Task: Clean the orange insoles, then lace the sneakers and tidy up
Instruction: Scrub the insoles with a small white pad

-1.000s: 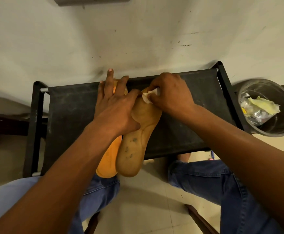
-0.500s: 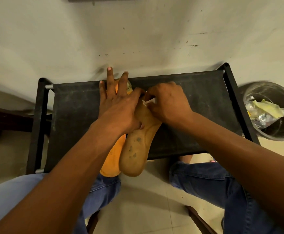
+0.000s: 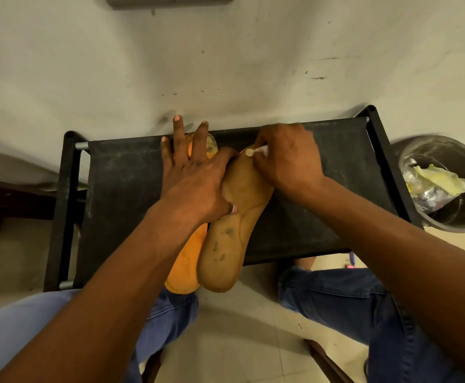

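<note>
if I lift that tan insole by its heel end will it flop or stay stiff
Probably it bends: the tan insole looks thin and moulded, and its heel overhangs the black stool without sagging, so some stiffness. Likely light. The left hand presses it flat, suggesting it slides when rubbed.

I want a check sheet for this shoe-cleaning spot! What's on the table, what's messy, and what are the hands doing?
Surface: black fabric rack, dusty.
Job's things: two insoles side by side, heels overhanging the near edge; tan insole has dark spots, orange insole partly under the left hand.
Clutter: nothing seen on the rack.
Hands: left hand lies flat, pressing both insoles down; right hand pinches a white wipe against the tan insole's toe.
Cables: nothing seen.
Surroundings: bin with crumpled rubbish at right; scuffed wall behind; tiled floor.
</note>
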